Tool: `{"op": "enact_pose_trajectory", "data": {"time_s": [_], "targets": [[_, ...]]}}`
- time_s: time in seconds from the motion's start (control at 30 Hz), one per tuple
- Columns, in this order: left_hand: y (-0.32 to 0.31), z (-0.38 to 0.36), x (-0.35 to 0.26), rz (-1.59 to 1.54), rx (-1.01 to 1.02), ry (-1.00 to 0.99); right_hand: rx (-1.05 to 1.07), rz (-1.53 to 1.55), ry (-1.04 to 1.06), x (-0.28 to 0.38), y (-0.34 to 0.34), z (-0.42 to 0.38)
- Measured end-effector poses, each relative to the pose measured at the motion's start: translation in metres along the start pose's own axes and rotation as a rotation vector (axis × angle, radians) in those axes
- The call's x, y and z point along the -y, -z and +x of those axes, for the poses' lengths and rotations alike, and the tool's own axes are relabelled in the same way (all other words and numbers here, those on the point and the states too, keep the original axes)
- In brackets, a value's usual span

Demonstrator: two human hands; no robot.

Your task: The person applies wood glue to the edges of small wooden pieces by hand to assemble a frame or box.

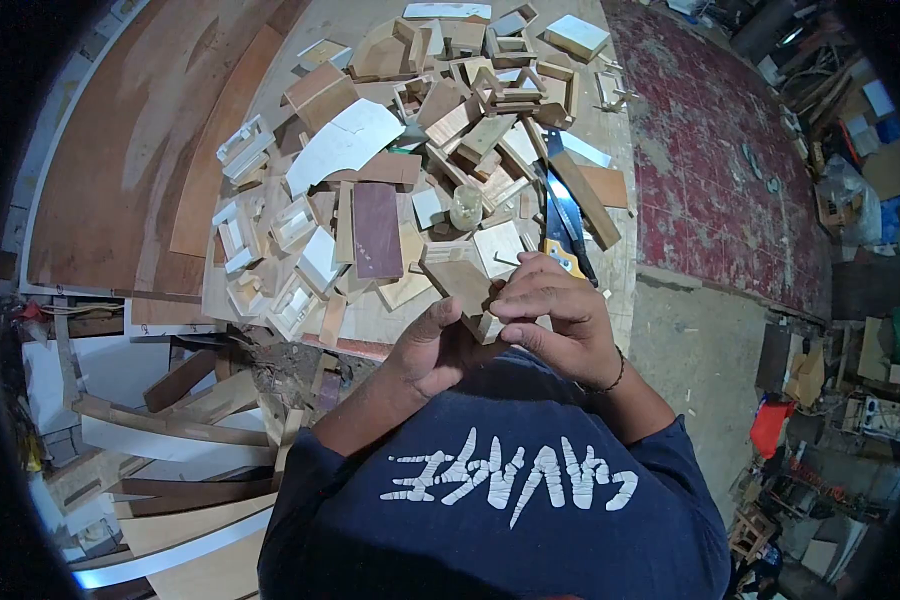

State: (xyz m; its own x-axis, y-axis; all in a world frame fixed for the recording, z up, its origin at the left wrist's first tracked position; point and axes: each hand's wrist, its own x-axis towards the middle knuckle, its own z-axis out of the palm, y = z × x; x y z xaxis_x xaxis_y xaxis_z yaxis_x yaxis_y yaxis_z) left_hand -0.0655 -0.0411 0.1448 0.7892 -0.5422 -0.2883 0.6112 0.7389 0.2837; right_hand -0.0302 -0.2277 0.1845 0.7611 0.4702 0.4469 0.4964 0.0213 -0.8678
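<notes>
In front of us the worktop (618, 275) carries a purplish-brown board (377, 232), and we place everything else by it. The wooden piece (455, 278) we handle is to the right of this board and nearer our body, at the worktop's near edge. Our right hand (562, 315) has thumb and fingers closed on its near end. Our left hand (418, 350) is at its left side, thumb raised; the other fingers are mostly hidden, so we cannot tell how tightly they close.

Right of the board we see a small white-topped block (428, 208), then a translucent jar (466, 207), and farther right a handsaw (560, 205) with a yellow handle. Beyond the board lies a curved white panel (345, 145), reaching out to its left. Farther beyond, mostly to its right, is a heap of wooden boxes (510, 95). Left of the board and nearer us is a small box frame (293, 303).
</notes>
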Motion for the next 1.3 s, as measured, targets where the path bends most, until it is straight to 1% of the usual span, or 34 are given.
{"op": "enact_pose_trajectory", "data": {"time_s": [0.13, 0.27, 0.43, 0.83, 0.97, 1.07, 1.13, 1.3], "targets": [[0.002, 0.002, 0.000, -0.042, 0.020, -0.012, -0.012, -0.017, 0.006, -0.001, 0.000, 0.001], [0.003, 0.005, -0.002, -0.032, 0.060, -0.021, -0.005, 0.006, -0.029, -0.003, 0.000, 0.000], [0.000, 0.004, -0.005, 0.004, -0.019, -0.014, -0.009, 0.053, -0.064, -0.002, 0.002, 0.005], [0.004, 0.004, -0.007, -0.014, -0.019, -0.059, -0.018, 0.136, -0.126, -0.006, -0.006, 0.008], [0.011, 0.004, -0.005, -0.057, -0.010, -0.045, -0.014, 0.135, -0.115, -0.007, -0.007, 0.007], [0.009, 0.005, -0.005, -0.005, -0.037, -0.057, -0.012, 0.154, -0.128, -0.008, -0.007, 0.006], [0.010, 0.006, -0.006, -0.061, -0.030, -0.009, -0.010, 0.163, -0.143, -0.009, -0.007, 0.006], [0.011, 0.005, -0.005, -0.048, -0.036, -0.029, -0.001, 0.175, -0.129, -0.008, -0.007, 0.007]]}}
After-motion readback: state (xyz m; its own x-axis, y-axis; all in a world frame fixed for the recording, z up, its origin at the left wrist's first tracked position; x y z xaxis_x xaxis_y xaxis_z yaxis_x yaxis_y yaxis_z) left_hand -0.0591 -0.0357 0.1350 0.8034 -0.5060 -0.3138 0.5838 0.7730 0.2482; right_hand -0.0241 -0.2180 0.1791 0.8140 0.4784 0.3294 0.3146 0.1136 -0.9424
